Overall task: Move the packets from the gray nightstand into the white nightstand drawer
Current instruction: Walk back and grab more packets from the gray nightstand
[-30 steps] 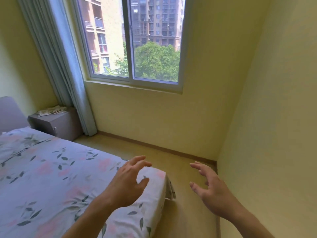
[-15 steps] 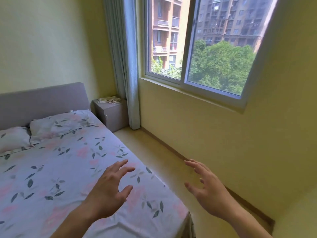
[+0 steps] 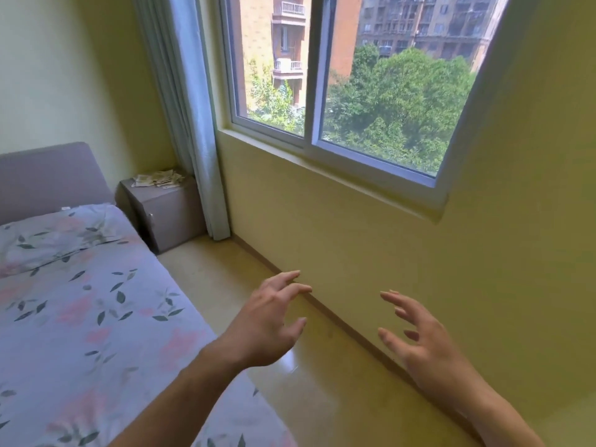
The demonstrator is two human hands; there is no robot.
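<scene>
We stand in the aisle between the bed (image 3: 96,317) and the wall under the window (image 3: 338,91); the floor (image 3: 290,398) of this aisle runs straight ahead to the far corner, and it is the route we judge we must walk — keeping clear of the mattress edge on our left. At the end of it, wedged between the headboard (image 3: 48,175) and the curtain (image 3: 193,124), stands the gray nightstand (image 3: 164,214), well apart from us; the white nightstand is not in view. Our left hand (image 3: 264,327) and right hand (image 3: 425,350) hover in front of us, both empty, fingers spread and slightly curled, touching nothing. On top of the nightstand lies a loose heap of packets (image 3: 158,180), pale and overlapping, too small here to count. The step in hand, as we judge it, is the approach; to do it well we close in until the top is within easy reach, then gather the heap with both hands from its two sides — a scattered pile is likely to shed pieces if pinched from one edge.
</scene>
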